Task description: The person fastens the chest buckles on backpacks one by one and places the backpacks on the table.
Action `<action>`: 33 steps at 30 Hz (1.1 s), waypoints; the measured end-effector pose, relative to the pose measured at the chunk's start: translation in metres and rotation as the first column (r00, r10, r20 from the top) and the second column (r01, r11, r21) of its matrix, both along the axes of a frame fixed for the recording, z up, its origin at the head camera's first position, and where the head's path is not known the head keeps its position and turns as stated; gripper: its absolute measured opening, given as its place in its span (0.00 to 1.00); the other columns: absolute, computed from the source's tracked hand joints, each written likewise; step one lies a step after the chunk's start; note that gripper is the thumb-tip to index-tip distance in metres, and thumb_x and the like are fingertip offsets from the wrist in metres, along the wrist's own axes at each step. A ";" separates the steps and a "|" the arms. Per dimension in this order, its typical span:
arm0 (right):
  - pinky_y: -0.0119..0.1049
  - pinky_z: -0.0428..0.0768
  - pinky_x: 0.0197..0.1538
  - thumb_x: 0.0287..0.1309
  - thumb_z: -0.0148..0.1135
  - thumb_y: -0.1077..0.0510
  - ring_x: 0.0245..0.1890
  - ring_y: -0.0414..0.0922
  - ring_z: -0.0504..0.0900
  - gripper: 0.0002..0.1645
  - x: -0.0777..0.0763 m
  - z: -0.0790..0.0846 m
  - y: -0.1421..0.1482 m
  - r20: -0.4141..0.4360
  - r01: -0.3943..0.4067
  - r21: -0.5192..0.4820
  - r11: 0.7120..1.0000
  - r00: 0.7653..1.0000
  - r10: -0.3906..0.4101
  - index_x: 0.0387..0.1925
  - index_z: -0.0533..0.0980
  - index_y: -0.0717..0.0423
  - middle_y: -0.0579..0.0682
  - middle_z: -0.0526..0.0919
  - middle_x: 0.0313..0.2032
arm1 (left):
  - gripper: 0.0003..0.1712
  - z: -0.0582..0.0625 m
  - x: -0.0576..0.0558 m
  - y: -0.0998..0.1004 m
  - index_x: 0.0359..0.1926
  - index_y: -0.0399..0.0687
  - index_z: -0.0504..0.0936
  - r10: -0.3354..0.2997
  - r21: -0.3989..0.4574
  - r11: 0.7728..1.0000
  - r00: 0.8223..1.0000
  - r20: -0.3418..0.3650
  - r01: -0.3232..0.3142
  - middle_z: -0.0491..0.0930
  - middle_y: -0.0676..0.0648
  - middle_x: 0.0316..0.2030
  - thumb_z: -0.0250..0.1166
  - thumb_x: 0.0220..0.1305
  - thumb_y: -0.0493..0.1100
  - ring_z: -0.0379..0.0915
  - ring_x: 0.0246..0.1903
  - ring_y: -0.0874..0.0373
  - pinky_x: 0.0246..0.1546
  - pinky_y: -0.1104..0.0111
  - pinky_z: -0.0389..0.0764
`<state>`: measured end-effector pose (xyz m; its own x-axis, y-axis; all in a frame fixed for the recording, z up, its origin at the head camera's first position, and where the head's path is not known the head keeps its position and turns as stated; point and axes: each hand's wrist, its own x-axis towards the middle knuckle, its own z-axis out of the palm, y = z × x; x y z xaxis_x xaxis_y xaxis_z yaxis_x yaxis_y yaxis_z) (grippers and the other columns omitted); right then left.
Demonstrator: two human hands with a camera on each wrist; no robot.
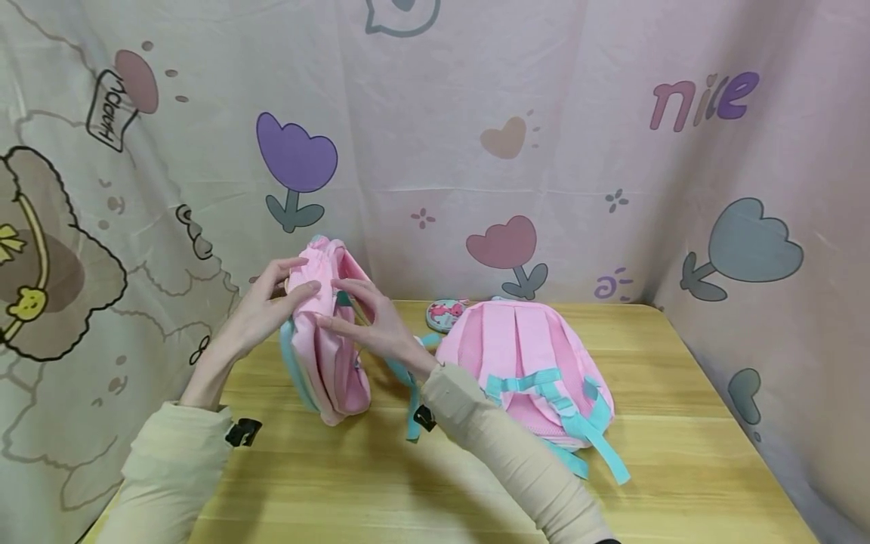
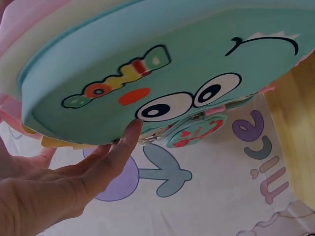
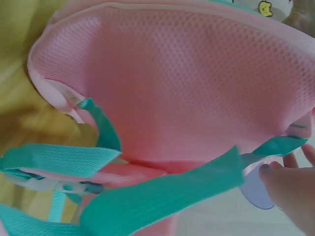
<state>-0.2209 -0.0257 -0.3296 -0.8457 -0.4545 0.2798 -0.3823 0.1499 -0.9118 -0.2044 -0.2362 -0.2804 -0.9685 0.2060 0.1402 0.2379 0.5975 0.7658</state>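
A pink backpack [image 1: 333, 355] stands on edge on the table, at the left in the head view. Its light teal front [image 2: 98, 115], with cartoon eyes and colourful lettering, faces left. The pink mesh back panel [image 3: 197, 88] and teal straps [image 3: 162, 201] face right. My left hand [image 1: 261, 310] grips the upper part, thumb on the narrow side and fingers against the front. From the other side, my right hand [image 1: 374, 321] holds the upper edge between thumb and fingers. A small round pouch [image 2: 197, 132] shows beside the front in the left wrist view.
A second pink backpack [image 1: 519, 340] lies right of the first, straps upward, teal strap ends spread on the table. Beside its top lies a round patterned pouch [image 1: 445, 313]. A printed curtain [image 1: 421, 151] hangs behind the wooden table [image 1: 680, 453] and along both sides.
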 end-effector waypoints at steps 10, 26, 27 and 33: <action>0.61 0.61 0.75 0.64 0.66 0.45 0.79 0.47 0.55 0.45 0.001 -0.016 0.001 0.027 -0.097 0.137 0.986 0.995 0.094 0.77 0.55 0.29 0.34 0.55 0.78 | 0.34 0.007 0.007 -0.011 0.72 0.40 0.56 0.050 -0.069 0.996 0.999 -0.013 -0.051 0.64 0.25 0.68 0.54 0.74 0.51 0.68 0.63 0.32 0.43 0.76 0.75; 0.50 0.64 0.76 0.65 0.64 0.43 0.78 0.48 0.59 0.45 0.000 -0.049 -0.004 -0.073 -0.145 0.357 0.923 0.981 0.182 0.78 0.57 0.41 0.47 0.61 0.77 | 0.32 -0.001 0.009 -0.047 0.72 0.40 0.53 0.061 0.022 0.998 0.997 0.044 -0.062 0.76 0.30 0.50 0.52 0.77 0.48 0.80 0.31 0.68 0.28 0.64 0.86; 0.50 0.63 0.77 0.65 0.64 0.43 0.78 0.48 0.57 0.44 0.000 -0.052 -0.004 -0.078 -0.148 0.361 0.921 0.979 0.188 0.78 0.57 0.42 0.47 0.60 0.78 | 0.29 -0.002 0.009 -0.050 0.72 0.42 0.55 0.056 0.037 0.998 0.998 0.027 -0.057 0.78 0.35 0.46 0.52 0.77 0.46 0.80 0.30 0.68 0.27 0.64 0.86; 0.52 0.58 0.79 0.66 0.64 0.44 0.81 0.50 0.50 0.47 0.004 -0.064 -0.002 -0.092 -0.150 0.369 0.917 0.976 0.197 0.79 0.54 0.45 0.46 0.47 0.81 | 0.20 -0.013 0.009 -0.070 0.63 0.64 0.65 0.002 0.156 0.988 0.999 -0.033 0.003 0.81 0.70 0.36 0.51 0.77 0.38 0.81 0.29 0.66 0.25 0.68 0.84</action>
<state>-0.2172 -0.0281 -0.3941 -0.7130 -0.6803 0.1695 -0.5392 0.3775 -0.7528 -0.1958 -0.3066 -0.2933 -0.9627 0.1800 0.2020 0.2647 0.4712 0.8414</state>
